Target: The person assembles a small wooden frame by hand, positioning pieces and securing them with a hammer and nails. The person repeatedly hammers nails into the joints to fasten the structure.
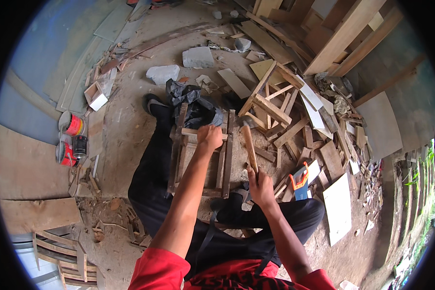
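Observation:
Between my legs stands a small wooden frame point(228, 159) of dark, worn bars, like a stool or chair base. My left hand point(210, 137) is closed over a crossbar near its far end; the fingertips are hidden, so a small thing in them would not show. In my right hand point(261, 187) is a hammer point(249, 145), gripped low on its wooden handle, its head up beside the frame's right far corner. Crumpled black plastic point(193, 104) lies right behind the frame.
A handsaw point(300, 184) with an orange handle is by my right knee. Scrap wood point(290, 133) and a second wooden frame point(270, 96) are heaped at the right. Concrete blocks point(198, 57) lie farther off. Paint cans point(72, 124) stand at the left.

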Motion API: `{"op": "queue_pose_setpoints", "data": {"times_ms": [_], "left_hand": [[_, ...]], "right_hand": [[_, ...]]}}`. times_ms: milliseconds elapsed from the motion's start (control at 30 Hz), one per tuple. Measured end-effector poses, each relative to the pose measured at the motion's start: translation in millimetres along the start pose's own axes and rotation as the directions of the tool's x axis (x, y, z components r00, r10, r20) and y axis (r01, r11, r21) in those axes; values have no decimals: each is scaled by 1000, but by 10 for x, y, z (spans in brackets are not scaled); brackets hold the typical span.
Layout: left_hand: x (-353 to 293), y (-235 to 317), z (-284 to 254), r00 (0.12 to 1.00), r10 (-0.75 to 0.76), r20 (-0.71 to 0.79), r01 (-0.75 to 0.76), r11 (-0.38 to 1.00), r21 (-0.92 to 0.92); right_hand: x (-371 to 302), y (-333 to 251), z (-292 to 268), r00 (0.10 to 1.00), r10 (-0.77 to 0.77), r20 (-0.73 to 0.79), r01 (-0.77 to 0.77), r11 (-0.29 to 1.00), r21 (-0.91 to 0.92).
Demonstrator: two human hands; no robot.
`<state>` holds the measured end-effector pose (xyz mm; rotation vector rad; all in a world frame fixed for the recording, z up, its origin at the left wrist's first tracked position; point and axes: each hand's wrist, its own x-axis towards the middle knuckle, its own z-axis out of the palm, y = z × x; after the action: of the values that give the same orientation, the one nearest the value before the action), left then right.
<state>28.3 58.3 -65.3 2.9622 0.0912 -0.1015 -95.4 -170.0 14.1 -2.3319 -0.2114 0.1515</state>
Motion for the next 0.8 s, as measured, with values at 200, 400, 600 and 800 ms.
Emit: {"op": "queue_pose_setpoints", "data": {"times_ms": [200,400,600,800], "left_hand": [[-6,8,-51,999,15,29,-13,998,-62],[-26,-31,-23,1000,8,-5,-8,999,-33],[9,15,34,1000,23,-9,-23,1000,14],[-26,-58,84,999,9,-47,-8,1000,7]], "right_hand": [[15,54,106,1000,-5,-15,6,997,74],[101,-242,-58,997,79,-10,-75,973,220],[42,49,176,1000,4,-18,-1,988,156],[-17,-43,124,990,137,34,-140,982,129]]}}
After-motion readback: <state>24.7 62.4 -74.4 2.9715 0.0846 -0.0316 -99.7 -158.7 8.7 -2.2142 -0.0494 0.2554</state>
